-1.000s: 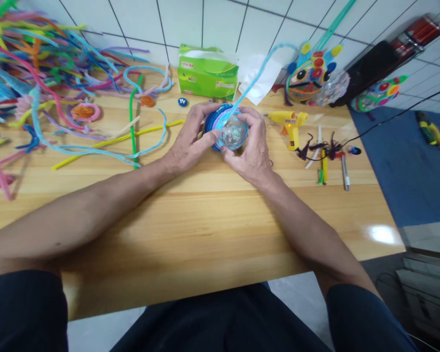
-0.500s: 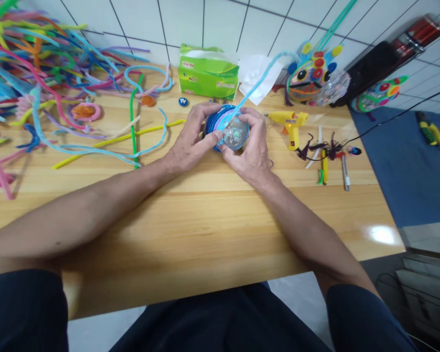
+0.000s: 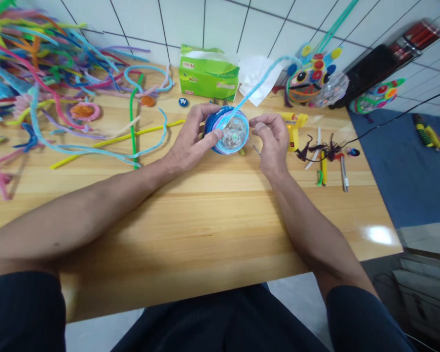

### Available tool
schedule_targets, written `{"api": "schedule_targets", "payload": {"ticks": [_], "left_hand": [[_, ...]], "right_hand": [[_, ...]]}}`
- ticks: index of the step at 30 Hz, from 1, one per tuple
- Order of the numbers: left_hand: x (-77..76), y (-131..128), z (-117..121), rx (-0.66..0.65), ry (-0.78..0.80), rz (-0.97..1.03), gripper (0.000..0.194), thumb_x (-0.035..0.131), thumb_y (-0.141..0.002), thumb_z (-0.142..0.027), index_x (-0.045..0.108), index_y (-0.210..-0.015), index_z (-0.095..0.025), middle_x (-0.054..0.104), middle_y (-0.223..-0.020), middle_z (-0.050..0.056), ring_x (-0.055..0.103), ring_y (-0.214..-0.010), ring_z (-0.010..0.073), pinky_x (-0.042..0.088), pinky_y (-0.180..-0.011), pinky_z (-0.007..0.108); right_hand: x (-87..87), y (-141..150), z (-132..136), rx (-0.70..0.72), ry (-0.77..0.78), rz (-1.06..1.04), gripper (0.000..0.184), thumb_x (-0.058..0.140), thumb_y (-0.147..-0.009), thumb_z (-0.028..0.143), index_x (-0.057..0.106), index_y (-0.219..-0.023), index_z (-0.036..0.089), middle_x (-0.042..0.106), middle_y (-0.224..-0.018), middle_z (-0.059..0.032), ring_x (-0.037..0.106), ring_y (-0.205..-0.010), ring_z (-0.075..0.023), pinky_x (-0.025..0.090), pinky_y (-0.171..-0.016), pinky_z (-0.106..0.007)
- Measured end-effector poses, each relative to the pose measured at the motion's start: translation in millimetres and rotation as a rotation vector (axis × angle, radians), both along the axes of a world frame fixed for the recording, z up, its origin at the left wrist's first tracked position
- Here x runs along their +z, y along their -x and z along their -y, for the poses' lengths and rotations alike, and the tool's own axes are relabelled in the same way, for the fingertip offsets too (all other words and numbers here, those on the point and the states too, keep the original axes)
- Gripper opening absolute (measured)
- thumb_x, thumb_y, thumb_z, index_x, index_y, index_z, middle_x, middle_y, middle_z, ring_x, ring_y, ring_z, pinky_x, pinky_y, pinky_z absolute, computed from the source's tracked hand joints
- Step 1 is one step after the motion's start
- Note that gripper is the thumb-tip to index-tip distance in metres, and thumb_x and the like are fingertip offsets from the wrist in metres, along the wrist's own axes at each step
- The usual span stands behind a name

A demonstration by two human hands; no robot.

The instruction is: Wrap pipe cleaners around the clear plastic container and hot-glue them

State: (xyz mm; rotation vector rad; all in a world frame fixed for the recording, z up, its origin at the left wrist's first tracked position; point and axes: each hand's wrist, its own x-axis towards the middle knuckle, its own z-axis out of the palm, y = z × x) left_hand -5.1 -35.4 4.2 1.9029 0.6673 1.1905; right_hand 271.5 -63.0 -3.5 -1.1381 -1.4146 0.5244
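My left hand (image 3: 190, 144) grips a clear glitter ball (image 3: 231, 133) wrapped in blue and purple pipe cleaners, thumb pressed on its left rim. The ball rests just above the wooden table (image 3: 205, 215). A light blue pipe cleaner (image 3: 264, 80) runs from the ball's top up and to the right. My right hand (image 3: 272, 142) is off the ball, a little to its right, with its fingers curled in and thumb against the index finger; I see nothing in it. It partly covers the yellow glue gun (image 3: 296, 128).
A heap of coloured pipe cleaners (image 3: 40, 63) fills the table's left. A green tissue pack (image 3: 208, 73) stands behind the ball. Two decorated fish-like figures (image 3: 313, 73) stand at the back right. Pens and dark scraps (image 3: 326, 156) lie right of the glue gun.
My right hand has let go of the ball and moved right toward the glue gun. My left hand still holds the ball, which has tilted slightly.
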Motion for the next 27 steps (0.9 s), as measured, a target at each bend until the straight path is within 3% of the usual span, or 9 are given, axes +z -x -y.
{"api": "schedule_targets", "payload": {"ticks": [5,8,14,18,23,27], "left_hand": [[-3.7,-0.1,-3.4,-0.01,0.014,0.015,0.073,0.075,-0.111,-0.083,0.059,-0.163,-0.034,0.066,-0.171,0.01,0.068,-0.158,0.038,0.067,-0.128,0.061],[-4.0,0.3,-3.9,-0.01,0.028,0.008,0.073,0.073,-0.111,-0.084,0.058,-0.163,-0.035,0.067,-0.172,0.008,0.068,-0.158,0.0387,0.069,-0.125,0.059],[-1.5,1.1,-3.1,-0.039,0.033,-0.029,0.078,0.071,-0.113,-0.087,0.05,-0.164,-0.033,0.064,-0.173,0.003,0.064,-0.157,0.038,0.063,-0.128,0.064],[-5.0,1.2,-7.1,-0.04,0.036,-0.019,0.076,0.072,-0.111,-0.087,0.052,-0.164,-0.036,0.065,-0.173,0.004,0.065,-0.157,0.0385,0.065,-0.127,0.065],[-6.1,0.3,-6.7,-0.016,0.029,-0.013,0.075,0.072,-0.11,-0.086,0.057,-0.163,-0.035,0.068,-0.172,0.006,0.066,-0.158,0.04,0.065,-0.128,0.066],[-1.2,-0.9,-0.9,-0.011,0.019,-0.001,0.072,0.07,-0.111,-0.084,0.058,-0.162,-0.034,0.068,-0.171,0.011,0.068,-0.157,0.0395,0.066,-0.128,0.066]], "right_hand": [[2.6,4.3,11.4,0.18,-0.068,0.159,0.055,0.086,-0.097,0.066,0.064,-0.137,0.037,0.078,-0.147,-0.0086,0.076,-0.136,-0.0345,0.073,-0.108,-0.061],[2.5,4.9,13.5,0.186,-0.062,0.271,0.065,0.094,-0.093,0.054,0.061,-0.146,0.036,0.073,-0.161,-0.01,0.073,-0.145,-0.0355,0.073,-0.114,-0.063],[-2.1,3.7,10.4,0.171,-0.102,0.335,0.076,0.1,-0.087,0.041,0.059,-0.151,0.036,0.071,-0.164,-0.0125,0.071,-0.151,-0.0383,0.073,-0.116,-0.067],[-3.6,3.4,10.9,0.161,-0.126,0.366,0.081,0.1,-0.087,0.039,0.057,-0.154,0.035,0.069,-0.165,-0.0145,0.071,-0.151,-0.0386,0.073,-0.115,-0.066],[-5.0,2.3,11.1,0.187,-0.16,0.367,0.084,0.1,-0.087,0.042,0.054,-0.157,0.034,0.068,-0.165,-0.0149,0.071,-0.152,-0.0388,0.073,-0.115,-0.066],[-2.2,4.0,14.8,0.171,-0.188,0.373,0.076,0.092,-0.093,0.051,0.054,-0.156,0.035,0.07,-0.163,-0.0135,0.072,-0.149,-0.0385,0.072,-0.115,-0.066]]}}
